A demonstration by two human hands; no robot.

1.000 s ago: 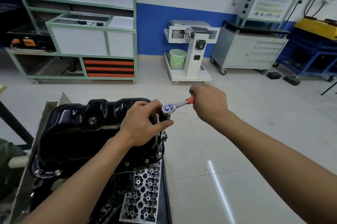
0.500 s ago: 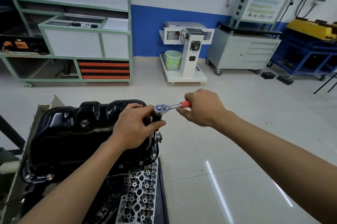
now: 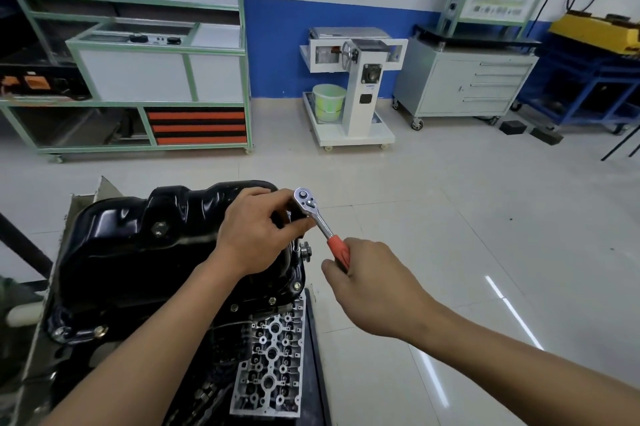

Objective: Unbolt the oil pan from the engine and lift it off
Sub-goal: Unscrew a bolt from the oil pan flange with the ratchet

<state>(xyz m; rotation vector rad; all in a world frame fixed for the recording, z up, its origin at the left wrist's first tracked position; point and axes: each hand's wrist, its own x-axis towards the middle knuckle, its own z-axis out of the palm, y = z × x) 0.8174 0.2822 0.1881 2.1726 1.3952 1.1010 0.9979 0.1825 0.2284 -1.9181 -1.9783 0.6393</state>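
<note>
With left hand [image 3: 256,231] fingers [image 3: 299,223] pinching chrome socket stem [image 3: 295,247], right hand [image 3: 367,287] gripping orange-handled chrome ratchet wrench [image 3: 320,223], was mid-unbolting: glossy black steel oil pan [image 3: 138,252] seated, several flange bolts [image 3: 272,301] remaining.

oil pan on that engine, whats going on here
A person is unbolting the black pan with a ratchet. The right hand grips its red handle, and the left hand holds the tool just under its head, at the pan's far right edge. The pan sits on the engine, not yet lifted, and several bolts show along its near rim.
</note>
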